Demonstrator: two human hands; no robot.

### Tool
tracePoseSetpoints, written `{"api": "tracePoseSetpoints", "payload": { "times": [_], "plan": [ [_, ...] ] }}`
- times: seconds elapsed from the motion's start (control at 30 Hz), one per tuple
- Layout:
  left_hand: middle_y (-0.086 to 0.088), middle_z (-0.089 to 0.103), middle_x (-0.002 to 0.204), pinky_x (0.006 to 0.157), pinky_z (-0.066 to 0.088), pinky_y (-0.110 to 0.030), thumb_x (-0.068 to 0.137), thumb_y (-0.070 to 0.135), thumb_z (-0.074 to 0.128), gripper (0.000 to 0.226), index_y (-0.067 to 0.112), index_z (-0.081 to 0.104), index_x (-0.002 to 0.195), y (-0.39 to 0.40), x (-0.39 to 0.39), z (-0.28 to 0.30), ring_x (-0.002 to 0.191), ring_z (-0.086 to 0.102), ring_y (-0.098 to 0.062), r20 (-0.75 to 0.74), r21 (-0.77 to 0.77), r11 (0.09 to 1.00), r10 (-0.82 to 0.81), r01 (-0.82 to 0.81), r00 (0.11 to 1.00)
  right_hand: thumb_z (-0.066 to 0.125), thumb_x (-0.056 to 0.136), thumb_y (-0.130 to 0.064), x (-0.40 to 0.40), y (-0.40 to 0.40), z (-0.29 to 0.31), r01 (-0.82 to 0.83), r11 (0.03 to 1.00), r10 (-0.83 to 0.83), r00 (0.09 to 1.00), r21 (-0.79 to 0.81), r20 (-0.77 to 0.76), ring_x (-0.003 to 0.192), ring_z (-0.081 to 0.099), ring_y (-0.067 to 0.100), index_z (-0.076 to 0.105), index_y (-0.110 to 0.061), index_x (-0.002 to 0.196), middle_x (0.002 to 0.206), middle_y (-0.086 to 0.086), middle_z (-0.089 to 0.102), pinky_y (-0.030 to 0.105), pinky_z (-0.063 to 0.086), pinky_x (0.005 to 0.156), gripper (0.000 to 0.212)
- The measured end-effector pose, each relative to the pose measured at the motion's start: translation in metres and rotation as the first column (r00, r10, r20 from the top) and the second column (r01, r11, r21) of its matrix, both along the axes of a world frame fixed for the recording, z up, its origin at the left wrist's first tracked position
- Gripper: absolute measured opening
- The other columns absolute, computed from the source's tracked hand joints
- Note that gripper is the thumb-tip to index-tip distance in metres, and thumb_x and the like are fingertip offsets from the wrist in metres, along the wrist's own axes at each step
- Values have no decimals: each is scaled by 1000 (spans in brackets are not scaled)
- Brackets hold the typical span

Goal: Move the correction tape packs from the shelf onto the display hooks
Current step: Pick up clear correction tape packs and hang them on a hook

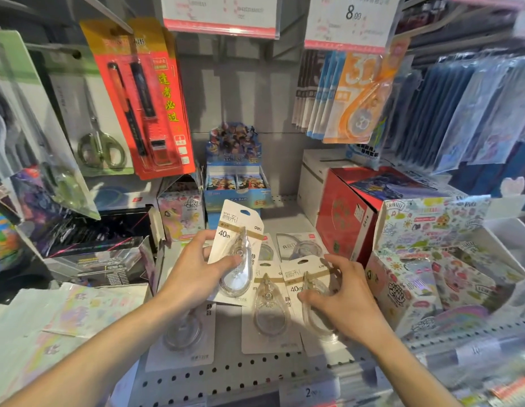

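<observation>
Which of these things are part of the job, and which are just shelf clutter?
Job: lifted tape pack in left hand; pack under right hand; middle pack on the shelf.
Clutter: scissors pack, red box, sticker box.

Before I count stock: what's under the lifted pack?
Under the lifted pack in the left hand, another pack lies on the shelf; its top is hidden.

Green scissors pack (pixel 100 133) hangs upper left, w/ red pen pack (pixel 146 104) just beside it on the right. Price sign "8.00" (pixel 351 20) top right. Card box (pixel 235 171) at back centre; red box (pixel 343 218) & sticker box (pixel 431 254) at right.
</observation>
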State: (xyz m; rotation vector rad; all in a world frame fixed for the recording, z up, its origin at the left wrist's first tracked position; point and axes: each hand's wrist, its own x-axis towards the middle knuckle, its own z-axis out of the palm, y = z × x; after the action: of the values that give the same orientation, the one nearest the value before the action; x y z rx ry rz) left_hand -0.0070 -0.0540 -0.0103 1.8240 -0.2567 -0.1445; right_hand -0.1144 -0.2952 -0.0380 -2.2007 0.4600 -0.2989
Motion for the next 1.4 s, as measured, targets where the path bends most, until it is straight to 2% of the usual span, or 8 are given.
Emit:
{"api": "tracePoseSetpoints", "payload": {
  "times": [0.07, 0.13, 0.3, 0.5, 0.77, 1.0, 1.27, 1.4],
  "plan": [
    [16, 81, 91, 86, 58, -34, 88, 16, 79, 39, 33, 56, 113, -1, 1, -2, 83, 78, -6, -20, -24, 1000, -1, 1, 1000, 91, 75, -29, 3, -2, 5, 4, 997, -7, 999, 81, 36, 113, 59, 8, 46, -25, 146, 136, -3, 49, 28, 48, 103, 84],
    [13, 82, 92, 88, 58, -34, 89, 16, 79, 38, 32, 56, 114, -1, 2, -3, 85, 78, -8, -41, -43, 999, -7, 5, 999, 90, 78, -23, 6, -3, 10, -6, 988, -6, 997, 152, 80, 109, 66, 9, 48, -24, 145, 126, -5, 62, 21, 52, 91, 80],
    [8, 82, 90, 61, 56, -13, 91, 12, 76, 37, 29, 56, 117, -2, 3, -2, 81, 79, -9, -101, -132, 991, -25, 12, 995, 88, 81, -21, 13, -4, 28, 12, 978, -66, 966, 210, 250, 92, 75, 4, 59, -25, 138, 110, -9, 77, 28, 62, 86, 65],
    [5, 83, 93, 62, 55, -13, 90, 13, 77, 39, 28, 57, 120, -5, 2, -1, 83, 79, -9, -119, -196, 981, -26, 3, 993, 81, 86, -3, 35, 19, 40, -221, 811, 41, 945, 542, 324, 90, 81, 17, 64, -26, 124, 100, -7, 83, 34, 66, 78, 47],
    [-7, 82, 101, 76, 63, -33, 83, 5, 82, 48, 17, 60, 125, 11, 0, 5, 93, 80, -23, -143, -314, 948, -6, -40, 990, 82, 86, -6, 61, 53, 39, -348, 783, 158, 913, 516, 376, 93, 80, 18, 66, -24, 130, 109, -6, 80, 24, 63, 75, 49],
    [-4, 82, 101, 69, 61, -23, 82, 5, 82, 47, 18, 62, 122, 36, 0, 18, 91, 80, -21, -45, -380, 923, 48, -62, 998, 84, 86, -24, 63, 68, 59, -450, 805, 319, 878, 386, 357, 87, 79, 10, 55, -38, 136, 102, -11, 78, 15, 58, 70, 60],
    [1, 82, 102, 84, 59, -38, 79, 16, 85, 49, 25, 61, 121, 51, -9, 46, 96, 79, -19, 140, -347, 938, 69, -16, 988, 81, 84, 0, 46, 71, 87, -498, 743, 386, 865, 448, 321, 101, 79, 28, 58, -12, 131, 112, 8, 80, 37, 64, 83, 54],
    [14, 80, 108, 82, 58, -28, 77, 26, 86, 51, 33, 62, 122, 46, -20, 66, 99, 76, -6, 280, -289, 957, 85, 0, 956, 81, 85, -2, 34, 59, 109, -528, 767, 405, 838, 363, 365, 104, 78, 25, 59, -14, 130, 115, 8, 79, 41, 62, 92, 52]
  ]
}}
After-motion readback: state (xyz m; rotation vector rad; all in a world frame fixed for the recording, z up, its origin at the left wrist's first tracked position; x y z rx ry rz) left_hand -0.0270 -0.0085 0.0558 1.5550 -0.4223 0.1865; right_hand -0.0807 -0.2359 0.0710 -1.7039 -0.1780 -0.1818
